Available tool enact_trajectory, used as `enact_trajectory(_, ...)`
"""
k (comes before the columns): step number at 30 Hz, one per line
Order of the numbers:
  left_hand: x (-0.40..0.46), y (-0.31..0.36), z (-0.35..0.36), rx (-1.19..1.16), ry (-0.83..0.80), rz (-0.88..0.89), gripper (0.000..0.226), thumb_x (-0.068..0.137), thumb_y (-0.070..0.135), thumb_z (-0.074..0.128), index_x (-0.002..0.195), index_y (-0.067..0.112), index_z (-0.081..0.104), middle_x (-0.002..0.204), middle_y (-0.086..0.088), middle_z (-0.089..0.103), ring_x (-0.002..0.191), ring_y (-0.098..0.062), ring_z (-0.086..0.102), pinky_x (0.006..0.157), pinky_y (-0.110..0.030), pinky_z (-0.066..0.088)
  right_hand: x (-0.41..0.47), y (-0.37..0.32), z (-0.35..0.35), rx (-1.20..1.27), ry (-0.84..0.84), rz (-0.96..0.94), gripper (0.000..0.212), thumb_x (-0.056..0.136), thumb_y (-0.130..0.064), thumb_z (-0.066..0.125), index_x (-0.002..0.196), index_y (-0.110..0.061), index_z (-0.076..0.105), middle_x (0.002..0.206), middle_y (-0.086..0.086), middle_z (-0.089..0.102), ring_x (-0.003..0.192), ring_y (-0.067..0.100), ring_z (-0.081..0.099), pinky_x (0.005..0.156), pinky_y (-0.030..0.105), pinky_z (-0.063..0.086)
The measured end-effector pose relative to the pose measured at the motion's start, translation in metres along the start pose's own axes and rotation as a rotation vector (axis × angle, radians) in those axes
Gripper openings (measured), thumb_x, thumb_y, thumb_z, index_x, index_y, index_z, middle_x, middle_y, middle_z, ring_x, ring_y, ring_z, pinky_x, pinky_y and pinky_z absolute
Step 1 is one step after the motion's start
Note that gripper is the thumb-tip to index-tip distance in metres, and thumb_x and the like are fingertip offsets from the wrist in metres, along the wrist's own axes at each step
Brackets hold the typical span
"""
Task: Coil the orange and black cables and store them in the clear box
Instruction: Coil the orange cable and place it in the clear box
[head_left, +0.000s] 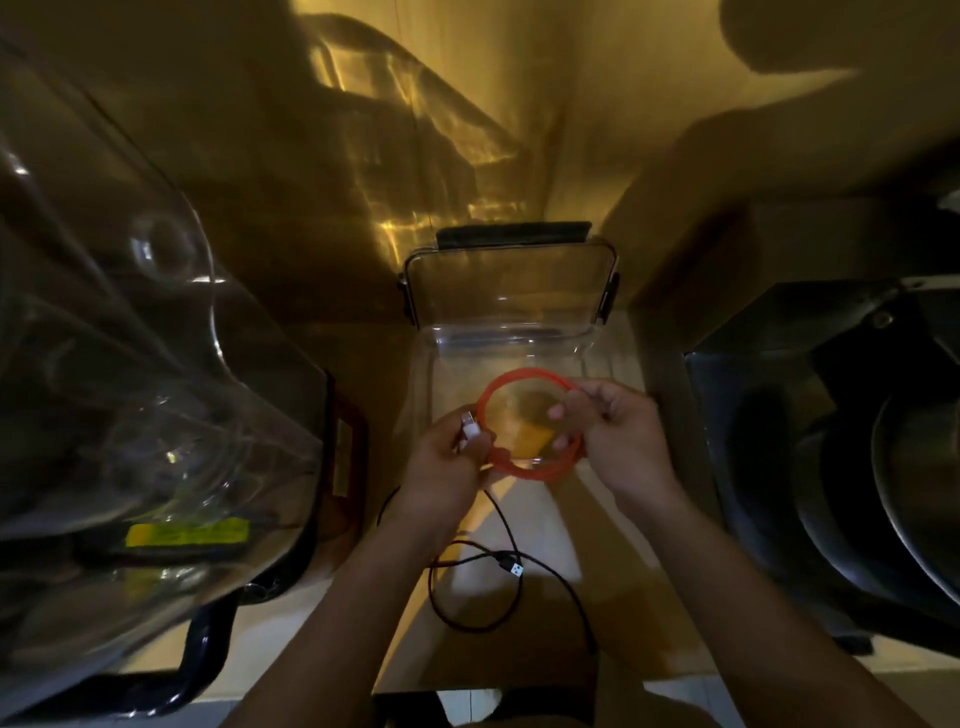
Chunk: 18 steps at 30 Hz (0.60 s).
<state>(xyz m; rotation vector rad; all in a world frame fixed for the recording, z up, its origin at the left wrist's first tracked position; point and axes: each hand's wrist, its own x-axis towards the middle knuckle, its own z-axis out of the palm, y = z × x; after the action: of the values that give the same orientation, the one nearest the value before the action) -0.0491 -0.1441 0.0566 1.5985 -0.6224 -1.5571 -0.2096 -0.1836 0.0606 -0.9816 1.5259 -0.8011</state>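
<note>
The orange cable (524, 374) is wound into a round coil and held just above the open clear box (431, 364). My left hand (447, 467) pinches the coil's left side together with its white plug (470, 427). My right hand (618, 431) grips the coil's right side, fingers curled through the loop. The black cable (498, 558) lies loose on the counter between my forearms, its USB plug (511, 564) pointing right. The box's lid (509, 280) stands tilted back against the wall.
A large clear blender jug with a yellow label (187, 532) lies at the left on a black base. A dark appliance with a metal bowl (883, 467) stands at the right. The yellow-lit wall (467, 130) closes the back.
</note>
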Motion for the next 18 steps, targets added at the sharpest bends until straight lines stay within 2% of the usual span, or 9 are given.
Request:
enact_trajectory(2, 0.014, -0.004, 0.003, 0.021, 0.12, 0.035, 0.024, 0.098, 0.001, 0.051, 0.09, 0.018, 0.067, 0.085, -0.006, 0.066, 0.081, -0.02, 0.066, 0.067, -0.028, 0.06, 0.011, 0.0, 0.006, -0.045, -0.02, 0.03, 0.021, 0.098, -0.011, 0.054, 0.111, -0.015, 0.069, 0.097, 0.01, 0.073, 0.063, 0.016, 0.063, 0.068, 0.049, 0.059)
enact_trajectory(3, 0.022, -0.008, 0.003, 0.041, 0.179, 0.057, 0.022, 0.096, 0.001, 0.054, 0.088, 0.016, 0.069, 0.079, -0.006, 0.068, 0.076, -0.019, 0.066, 0.068, -0.032, 0.06, 0.016, 0.0, 0.009, -0.068, -0.04, 0.041, 0.023, 0.097, -0.01, 0.053, 0.112, -0.018, 0.07, 0.101, 0.01, 0.073, 0.068, 0.017, 0.065, 0.072, 0.05, 0.06)
enact_trajectory(5, 0.033, -0.012, 0.005, 0.076, 0.279, 0.081, 0.015, 0.094, 0.004, 0.057, 0.089, 0.007, 0.071, 0.072, -0.009, 0.07, 0.065, -0.015, 0.066, 0.064, -0.031, 0.055, 0.027, 0.0, 0.015, -0.106, -0.076, 0.049, 0.031, 0.096, -0.006, 0.052, 0.113, -0.025, 0.07, 0.104, 0.01, 0.072, 0.074, 0.02, 0.066, 0.077, 0.052, 0.059)
enact_trajectory(7, 0.044, -0.013, 0.008, 0.04, 0.352, 0.06, 0.014, 0.094, 0.005, 0.057, 0.088, 0.0, 0.069, 0.071, -0.01, 0.069, 0.057, -0.009, 0.063, 0.056, -0.025, 0.053, 0.037, 0.0, 0.022, -0.119, -0.1, 0.075, 0.04, 0.096, -0.003, 0.049, 0.107, -0.036, 0.067, 0.099, 0.006, 0.072, 0.072, 0.023, 0.066, 0.077, 0.055, 0.058)
enact_trajectory(9, 0.054, -0.012, 0.012, -0.068, 0.374, -0.025, 0.016, 0.098, 0.005, 0.053, 0.089, 0.001, 0.066, 0.073, -0.007, 0.066, 0.057, -0.01, 0.062, 0.052, -0.022, 0.054, 0.048, 0.001, 0.029, -0.115, -0.113, 0.115, 0.048, 0.095, 0.001, 0.046, 0.101, -0.044, 0.063, 0.095, 0.003, 0.069, 0.067, 0.023, 0.066, 0.072, 0.053, 0.059)
enact_trajectory(12, 0.071, -0.013, 0.017, -0.102, 0.375, -0.153, 0.023, 0.102, 0.009, 0.045, 0.091, 0.01, 0.065, 0.081, -0.003, 0.064, 0.066, -0.011, 0.06, 0.057, -0.025, 0.051, 0.064, 0.006, 0.039, -0.115, -0.133, 0.15, 0.051, 0.093, 0.004, 0.043, 0.118, -0.035, 0.064, 0.103, 0.007, 0.068, 0.063, 0.02, 0.064, 0.061, 0.043, 0.058)
enact_trajectory(15, 0.085, -0.019, 0.019, -0.156, 0.42, -0.235, 0.021, 0.103, 0.011, 0.041, 0.103, 0.01, 0.063, 0.087, -0.001, 0.064, 0.071, -0.01, 0.061, 0.06, -0.027, 0.049, 0.077, 0.011, 0.047, -0.159, -0.177, 0.169, 0.048, 0.098, -0.002, 0.038, 0.135, -0.028, 0.054, 0.106, 0.006, 0.065, 0.069, 0.022, 0.063, 0.057, 0.033, 0.054)
enact_trajectory(18, 0.092, -0.019, 0.02, -0.224, 0.465, -0.302, 0.022, 0.102, 0.013, 0.047, 0.11, 0.002, 0.064, 0.086, -0.003, 0.066, 0.079, -0.015, 0.064, 0.076, -0.032, 0.052, 0.089, 0.019, 0.057, -0.113, -0.188, 0.195, 0.046, 0.096, 0.003, 0.04, 0.135, -0.018, 0.05, 0.11, 0.009, 0.061, 0.075, 0.027, 0.062, 0.062, 0.038, 0.056)
